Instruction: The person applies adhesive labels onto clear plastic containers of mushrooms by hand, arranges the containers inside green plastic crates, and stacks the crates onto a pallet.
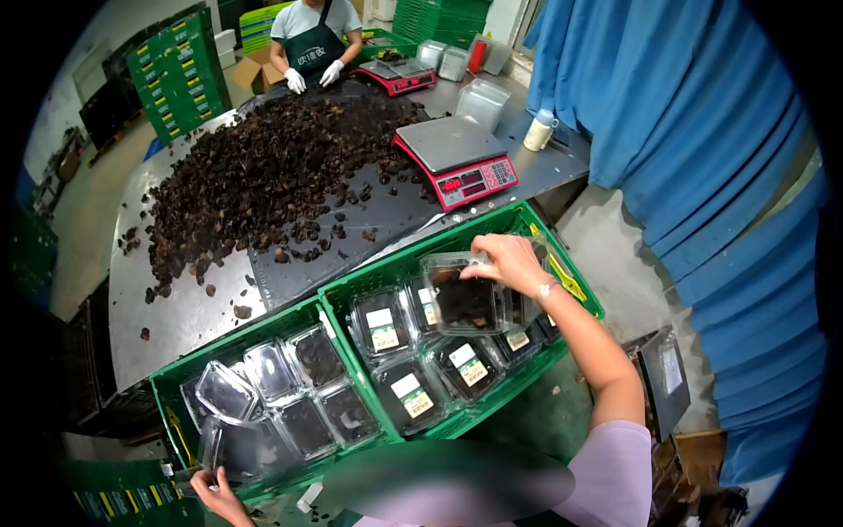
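My right hand (509, 263) is closed on the upper edge of a clear plastic container (465, 303) with dark, mushroom-like pieces inside. It is above the right green crate (518, 369), where several labelled containers (382, 332) of dark contents sit. At the lower left, my left hand (219, 496) pinches the near edge of another clear plastic container (246, 450), which lies tilted over the left green crate (386, 426). In that crate are several unlabelled clear containers (307, 429), some with dark contents.
A large heap of dark fungus-like pieces (281, 167) covers much of the metal table (132, 325). A red scale (457, 154) stands behind the right crate, with a bottle (539, 132) beyond it. Across the table is a gloved person (314, 48). Blue curtains (685, 176) hang at the right.
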The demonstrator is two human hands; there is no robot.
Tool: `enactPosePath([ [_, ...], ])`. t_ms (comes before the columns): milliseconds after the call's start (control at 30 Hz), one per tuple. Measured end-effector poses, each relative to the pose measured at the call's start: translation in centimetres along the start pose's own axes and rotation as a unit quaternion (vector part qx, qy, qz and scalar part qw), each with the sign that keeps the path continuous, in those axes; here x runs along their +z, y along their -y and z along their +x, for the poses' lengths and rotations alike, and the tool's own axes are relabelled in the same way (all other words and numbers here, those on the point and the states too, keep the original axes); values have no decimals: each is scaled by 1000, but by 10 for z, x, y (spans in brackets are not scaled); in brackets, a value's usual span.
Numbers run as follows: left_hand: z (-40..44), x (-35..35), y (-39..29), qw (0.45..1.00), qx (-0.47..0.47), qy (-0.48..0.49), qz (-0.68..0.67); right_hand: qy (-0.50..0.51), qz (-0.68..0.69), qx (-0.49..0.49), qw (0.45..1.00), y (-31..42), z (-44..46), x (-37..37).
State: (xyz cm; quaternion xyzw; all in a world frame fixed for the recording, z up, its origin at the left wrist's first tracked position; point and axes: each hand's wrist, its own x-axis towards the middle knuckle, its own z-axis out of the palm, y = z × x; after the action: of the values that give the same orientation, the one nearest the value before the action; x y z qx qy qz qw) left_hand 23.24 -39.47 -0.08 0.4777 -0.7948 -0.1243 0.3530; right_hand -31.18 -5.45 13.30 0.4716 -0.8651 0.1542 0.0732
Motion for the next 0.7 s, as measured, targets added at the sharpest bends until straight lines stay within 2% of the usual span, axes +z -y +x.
enactPosePath([
  [100, 0, -25, -95, 998, 21, 17, -63, -75, -67, -21, 995, -77, 5, 46],
  [167, -7, -26, -161, 977, 10, 29, -210, -110, -5, -53, 993, -84, 1, 55],
  [233, -13, -20, -222, 962, -3, 34, -270, -89, 75, -66, 991, -83, -17, 57],
  [267, -12, -15, -240, 958, 3, 86, -272, -51, 101, -59, 992, -82, -31, 50],
  [300, -13, -4, -283, 935, 15, 92, -341, -40, 114, -69, 990, -87, -42, 47],
  [333, -10, 4, -309, 935, -12, 153, -321, -34, 119, -54, 991, -93, -54, 42],
  [400, -1, 36, -354, 902, 24, 260, -345, -19, 134, -14, 991, -106, -77, 26],
  [433, -1, 59, -379, 895, 36, 270, -354, -5, 148, 5, 989, -113, -85, 22],
  [467, 7, 82, -390, 883, 71, 341, -315, -3, 159, 23, 987, -123, -94, 25],
  [500, 2, 116, -398, 910, 114, 277, -286, 23, 192, 47, 980, -128, -101, 23],
  [533, 1, 149, -396, 901, 133, 274, -308, 22, 185, 39, 982, -131, -107, 25],
  [567, 2, 149, -408, 916, 194, 228, -267, 23, 158, 18, 987, -129, -112, 25],
  [633, -13, 143, -419, 866, 181, 315, -344, 27, 106, -6, 994, -130, -121, 31],
  [700, -32, 132, -404, 842, 196, 385, -323, 60, 102, 13, 993, -126, -120, 34],
])
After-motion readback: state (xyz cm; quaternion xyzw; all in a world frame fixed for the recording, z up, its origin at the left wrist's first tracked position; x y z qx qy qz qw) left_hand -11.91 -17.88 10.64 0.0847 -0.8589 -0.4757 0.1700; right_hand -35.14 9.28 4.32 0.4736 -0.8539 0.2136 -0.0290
